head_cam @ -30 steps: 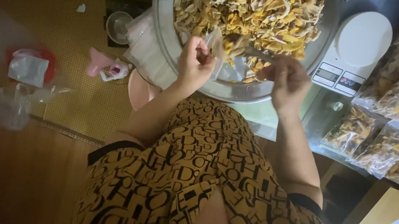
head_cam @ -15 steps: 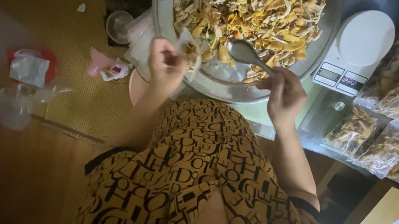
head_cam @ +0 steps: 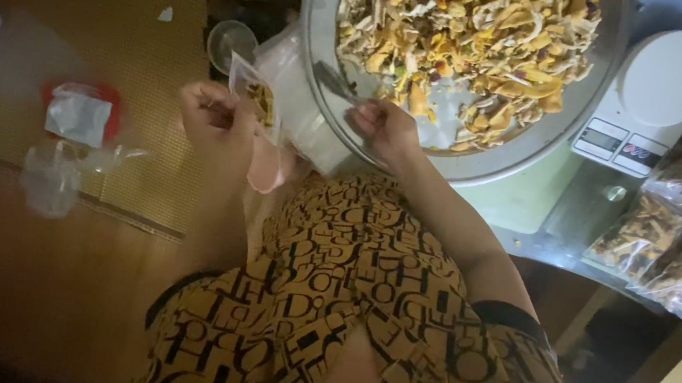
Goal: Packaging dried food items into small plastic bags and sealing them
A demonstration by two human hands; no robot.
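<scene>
While the left hand [head_cam: 213, 120] pinches a small clear bag [head_cam: 257, 102] by its upper edge, its fingers [head_cam: 202, 105] curled tightly round the plastic, the right hand [head_cam: 386, 127] rests at the near rim of the wide metal basin [head_cam: 324, 56] with its fingers closed on the handle of a metal scoop [head_cam: 334, 82]; the scoop's bowl lies low against the basin wall, and whether it carries anything I cannot tell. By my reading the step in hand is filling the bag with the dried mix [head_cam: 470, 32] heaped in the basin; a little of that yellowish mix already shows inside the bag. Going on would call for the bag's mouth to be held open and the scoop lifted clear of the rim and tipped over it; the two are near each other but apart, the bag just outside the basin's left edge, the scoop inside it. Beside the basin on the right stands a white kitchen scale [head_cam: 653, 93]; further right lie several filled bags [head_cam: 680, 248] of the same mix; a stack of empty clear bags [head_cam: 298, 114] sits just under the basin's near-left edge, on the worktop.
</scene>
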